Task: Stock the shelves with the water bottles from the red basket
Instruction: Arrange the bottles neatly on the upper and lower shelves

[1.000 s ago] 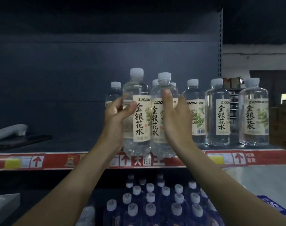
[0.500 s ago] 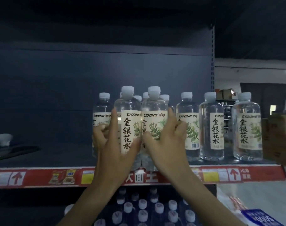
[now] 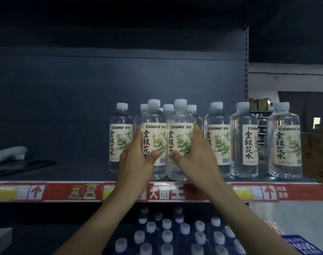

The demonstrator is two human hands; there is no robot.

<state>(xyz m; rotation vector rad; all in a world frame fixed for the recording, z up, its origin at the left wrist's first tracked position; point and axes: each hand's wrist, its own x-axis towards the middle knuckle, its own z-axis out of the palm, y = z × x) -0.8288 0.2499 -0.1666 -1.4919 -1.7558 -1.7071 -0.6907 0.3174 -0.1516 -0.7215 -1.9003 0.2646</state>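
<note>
Both hands are gripping bottles at the front of the shelf (image 3: 65, 173). The left hand (image 3: 136, 162) is wrapping round one bottle (image 3: 153, 129), thumb pressing on its label. The right hand (image 3: 195, 159) is curling round a second bottle (image 3: 180, 129) the same way. These two are touching side by side, upright, and seem to be standing on the shelf just behind its red strip (image 3: 175, 193), though the hands are hiding their bases. More bottles are crowding behind them. Another (image 3: 120, 140) is standing just left, and three others (image 3: 244, 140) are lining up to the right. Far left, a white object (image 3: 8, 155) is lying on something dark and flat. Below, capped bottles (image 3: 168, 234) are filling the lower shelf.
</note>
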